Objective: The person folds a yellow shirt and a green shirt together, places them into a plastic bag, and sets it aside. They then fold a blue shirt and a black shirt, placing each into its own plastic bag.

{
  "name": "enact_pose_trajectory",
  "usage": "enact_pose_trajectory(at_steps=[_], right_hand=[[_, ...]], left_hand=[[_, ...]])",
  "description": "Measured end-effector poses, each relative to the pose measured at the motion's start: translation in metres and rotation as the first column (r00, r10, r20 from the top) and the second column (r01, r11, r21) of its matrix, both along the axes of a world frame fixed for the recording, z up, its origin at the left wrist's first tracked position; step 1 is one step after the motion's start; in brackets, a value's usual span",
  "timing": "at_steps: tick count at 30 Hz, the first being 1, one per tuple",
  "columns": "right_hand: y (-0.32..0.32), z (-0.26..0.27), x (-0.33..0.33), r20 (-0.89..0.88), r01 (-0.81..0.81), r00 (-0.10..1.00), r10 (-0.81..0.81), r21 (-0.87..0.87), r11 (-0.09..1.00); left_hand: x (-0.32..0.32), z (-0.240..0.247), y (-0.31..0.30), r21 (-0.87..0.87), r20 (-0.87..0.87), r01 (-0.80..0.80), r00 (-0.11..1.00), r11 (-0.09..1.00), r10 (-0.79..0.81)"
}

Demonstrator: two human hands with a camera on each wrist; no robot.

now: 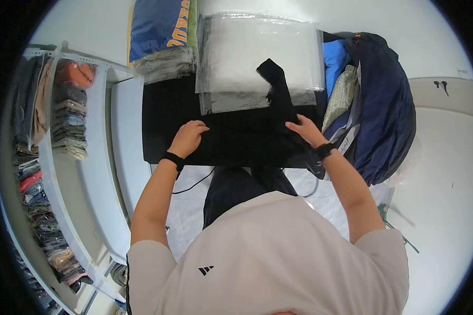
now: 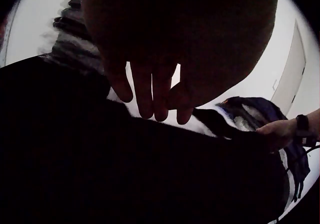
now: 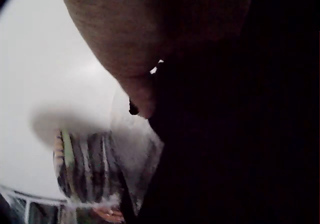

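Observation:
A black garment (image 1: 236, 128) lies over the dark tabletop, hard to part from it in colour. One black sleeve (image 1: 281, 94) stretches away across the clear plastic bags, bent at its far end. My left hand (image 1: 189, 137) is at the garment's left part; the left wrist view shows its fingers (image 2: 145, 96) fairly straight, hanging just over the black cloth. On the other side, my right hand (image 1: 311, 132) pinches the black cloth near the sleeve's base. Its thumb (image 3: 142, 96) lies against the cloth in the right wrist view, while the other fingers are mostly hidden.
Stacked clear plastic bags (image 1: 260, 52) lie at the table's far side. Bagged clothes (image 1: 160, 31) are piled far left. A heap of dark blue clothing (image 1: 381, 105) bulges at the right edge. Shelves (image 1: 71, 184) of folded clothes stand left. A cable (image 1: 194, 185) hangs below the table.

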State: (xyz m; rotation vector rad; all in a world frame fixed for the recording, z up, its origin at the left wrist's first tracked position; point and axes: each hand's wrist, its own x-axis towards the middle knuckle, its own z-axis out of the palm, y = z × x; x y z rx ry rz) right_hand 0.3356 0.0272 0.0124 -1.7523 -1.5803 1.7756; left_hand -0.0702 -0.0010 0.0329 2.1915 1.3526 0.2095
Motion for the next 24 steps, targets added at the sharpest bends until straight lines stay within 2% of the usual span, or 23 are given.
enact_pose_trajectory(at_steps=[2, 3, 4, 5, 7, 8, 10, 11, 13, 14, 15, 16, 17, 19, 20, 22, 24], right_hand=[[0.005, 0.003, -0.02, -0.207, 0.327, 0.916, -0.344, -0.11, 0.939], [0.006, -0.009, -0.023, -0.214, 0.331, 0.914, -0.346, -0.104, 0.938], [0.001, -0.024, -0.026, -0.134, 0.28, 0.958, -0.255, 0.222, 0.934], [0.0, -0.034, -0.03, -0.024, 0.176, 0.981, -0.192, 0.521, 0.835], [-0.008, -0.01, -0.038, 0.041, 0.151, 0.98, -0.196, 0.488, 0.859], [-0.01, -0.006, -0.037, 0.082, 0.003, 0.995, -0.056, 0.545, 0.838], [-0.012, 0.008, -0.033, 0.211, -0.253, 0.965, 0.157, 0.582, 0.773], [-0.007, 0.017, -0.03, 0.216, -0.256, 0.964, 0.156, 0.589, 0.766], [0.0, 0.028, -0.022, 0.188, -0.194, 0.978, 0.093, 0.641, 0.742], [0.006, 0.017, -0.015, 0.013, 0.116, 0.987, -0.158, 0.622, 0.774], [0.016, 0.006, 0.002, 0.073, 0.167, 0.954, -0.289, 0.674, 0.72], [0.023, -0.008, 0.015, 0.183, 0.136, 0.885, -0.428, 0.778, 0.614], [0.029, -0.008, 0.021, 0.207, 0.259, 0.814, -0.542, 0.707, 0.658], [0.041, -0.033, 0.047, 0.169, 0.403, 0.833, -0.528, 0.468, 0.786], [0.042, -0.029, 0.048, 0.166, 0.409, 0.83, -0.532, 0.466, 0.784], [0.047, -0.02, 0.052, -0.027, 0.617, 0.786, -0.617, 0.093, 0.782], [0.051, -0.021, 0.058, -0.064, 0.631, 0.776, -0.628, 0.092, 0.77]], left_hand=[[0.011, 0.007, 0.008, 0.063, 0.054, -0.03, 0.998, 0.998, 0.027], [0.018, 0.011, 0.015, 0.066, 0.097, -0.042, 0.995, 0.997, 0.036], [0.025, 0.016, 0.021, 0.064, 0.141, -0.052, 0.989, 0.997, 0.043], [0.033, 0.02, 0.027, 0.07, 0.14, -0.048, 0.989, 0.996, 0.038], [0.049, 0.024, 0.035, 0.069, 0.078, -0.088, 0.994, 0.994, 0.082], [0.054, 0.019, 0.037, 0.07, 0.082, -0.086, 0.993, 0.994, 0.08], [0.062, -0.001, 0.045, 0.297, -0.081, -0.376, 0.906, 0.878, 0.416], [0.06, -0.014, 0.051, 0.305, -0.075, -0.378, 0.905, 0.874, 0.418], [0.044, -0.041, 0.06, 0.017, -0.022, -0.668, 0.743, 0.744, 0.669], [0.038, -0.052, 0.063, -0.101, 0.053, -0.713, 0.693, 0.694, 0.719], [0.036, -0.051, 0.064, -0.107, 0.048, -0.712, 0.694, 0.694, 0.719], [0.034, -0.045, 0.063, -0.306, 0.135, -0.692, 0.649, 0.654, 0.749], [0.031, -0.042, 0.064, -0.49, 0.208, -0.631, 0.586, 0.602, 0.783], [0.029, -0.05, 0.066, -0.468, 0.218, -0.626, 0.602, 0.624, 0.768], [0.03, -0.049, 0.066, -0.477, 0.232, -0.613, 0.603, 0.63, 0.763], [0.032, -0.048, 0.07, -0.485, 0.246, -0.601, 0.604, 0.636, 0.758], [0.037, -0.043, 0.076, -0.212, 0.218, -0.58, 0.756, 0.786, 0.617]])
